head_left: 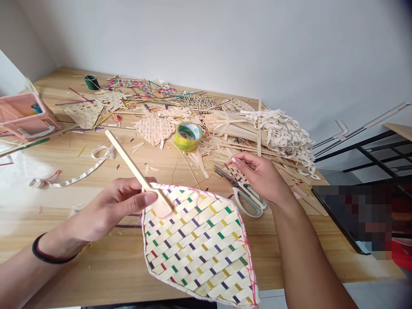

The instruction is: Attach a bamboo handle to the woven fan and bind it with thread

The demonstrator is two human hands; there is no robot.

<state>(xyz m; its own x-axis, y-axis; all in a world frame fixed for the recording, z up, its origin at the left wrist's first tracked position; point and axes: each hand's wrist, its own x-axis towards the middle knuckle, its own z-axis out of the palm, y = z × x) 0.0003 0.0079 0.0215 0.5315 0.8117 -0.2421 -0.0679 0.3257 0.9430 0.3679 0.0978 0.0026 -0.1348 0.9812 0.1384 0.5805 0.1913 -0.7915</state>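
Note:
My left hand grips a woven fan at its corner, thumb pressed on the flat end of a pale wooden handle that lies against the weave. The fan has purple, green, yellow and red strips, a white bound edge and red thread stitched along the right side. To the right, my right hand is raised over the table, thumb and forefinger pinched together. What they hold, if anything, is too fine to make out. White-handled scissors lie just beneath that hand, partly hidden by it.
A yellow tape roll stands mid-table amid woven pieces and loose strips. A large bundle of pale strips lies at the back right. A pink basket, a green spool and white ribbon are at the left.

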